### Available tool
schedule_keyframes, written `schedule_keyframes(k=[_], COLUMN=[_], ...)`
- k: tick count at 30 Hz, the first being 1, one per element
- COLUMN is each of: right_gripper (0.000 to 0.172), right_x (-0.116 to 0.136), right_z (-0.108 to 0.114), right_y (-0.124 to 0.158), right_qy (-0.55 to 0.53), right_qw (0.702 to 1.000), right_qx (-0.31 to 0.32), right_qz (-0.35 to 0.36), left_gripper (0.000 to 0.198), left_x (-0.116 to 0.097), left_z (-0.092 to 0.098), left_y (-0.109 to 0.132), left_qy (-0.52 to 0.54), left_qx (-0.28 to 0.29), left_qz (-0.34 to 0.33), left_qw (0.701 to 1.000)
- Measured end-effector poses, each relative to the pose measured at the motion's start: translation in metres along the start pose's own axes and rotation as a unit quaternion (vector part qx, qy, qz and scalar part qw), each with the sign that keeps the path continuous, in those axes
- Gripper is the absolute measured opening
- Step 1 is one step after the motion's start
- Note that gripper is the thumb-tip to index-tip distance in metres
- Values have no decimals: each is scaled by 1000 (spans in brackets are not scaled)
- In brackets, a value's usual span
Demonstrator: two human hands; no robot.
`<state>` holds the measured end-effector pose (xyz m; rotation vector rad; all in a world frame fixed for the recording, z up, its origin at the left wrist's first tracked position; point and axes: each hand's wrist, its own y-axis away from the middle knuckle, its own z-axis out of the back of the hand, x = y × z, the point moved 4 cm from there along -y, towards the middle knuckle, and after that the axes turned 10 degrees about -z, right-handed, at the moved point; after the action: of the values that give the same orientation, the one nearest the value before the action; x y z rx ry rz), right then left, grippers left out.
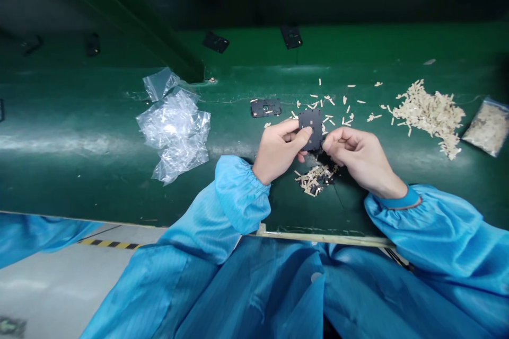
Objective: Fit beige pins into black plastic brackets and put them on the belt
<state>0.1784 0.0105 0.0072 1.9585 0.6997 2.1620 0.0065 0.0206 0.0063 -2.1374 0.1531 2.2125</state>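
My left hand (279, 149) grips a flat black plastic plate (315, 119) with small cut-outs, thumb across its face. Close by its right edge, my right hand (356, 156) is closed with thumb and forefinger pinched; whatever sits between those fingertips is too small to make out. Below the hands lies a small pile of cream strips mixed with black bits (314, 180). Loose cream strips (345, 100) are scattered beyond the plate. Another black plate (265, 108) rests flat just past my left hand.
A heap of cream strips (431, 114) lies at the right, beside a clear bag of pieces (489, 126). Crumpled clear plastic bags (175, 127) are on the left. More black plates (216, 42) lie at the back, near a green post (131, 10). A blue sleeve (40, 235) shows at lower left.
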Motion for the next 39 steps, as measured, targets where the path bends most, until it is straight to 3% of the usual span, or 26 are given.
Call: schedule_keyframes(k=[26,39], right_gripper=[16,10], right_x=[0,-7], right_z=[0,0], right_y=[2,1], right_qy=[-5,-100], right_qw=[999,991], right_qx=[27,82], right_qz=[-28,-47], left_gripper=[16,27], left_x=[0,10], left_z=[2,-1], left_y=[0,2], left_qy=[17,124], left_qx=[27,35], left_qz=[13,30], left_qw=[999,991])
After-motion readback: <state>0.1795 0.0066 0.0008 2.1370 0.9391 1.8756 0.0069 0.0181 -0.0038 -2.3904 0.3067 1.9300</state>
